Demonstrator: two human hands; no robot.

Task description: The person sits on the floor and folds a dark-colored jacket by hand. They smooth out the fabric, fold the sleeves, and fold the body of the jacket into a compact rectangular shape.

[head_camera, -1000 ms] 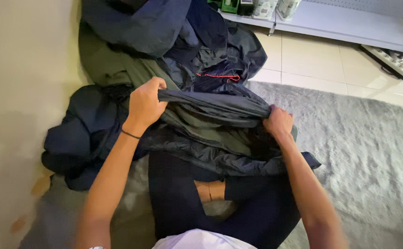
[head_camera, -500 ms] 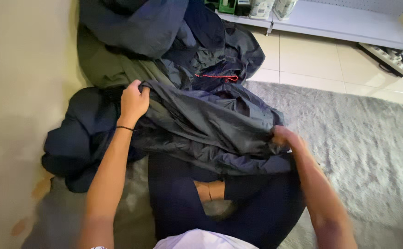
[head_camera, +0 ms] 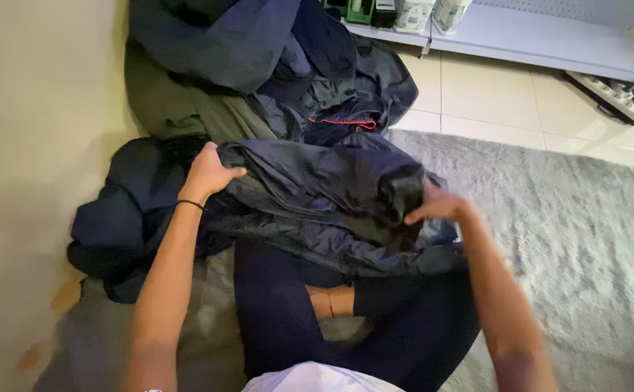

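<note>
A: Where's the dark jacket (head_camera: 317, 196) rel. to your hands?

B: Across my lap, long axis running left-right btwn them. My left hand (head_camera: 206, 174) is clamped on its left edge, my right hand (head_camera: 436, 207) pinches a bunched fold at the right end.

A: Which hand's nearer the clothes pile (head_camera: 259, 80)?

B: Left; the pile lies just beyond the jacket, on the grey rug (head_camera: 563, 218).
</note>
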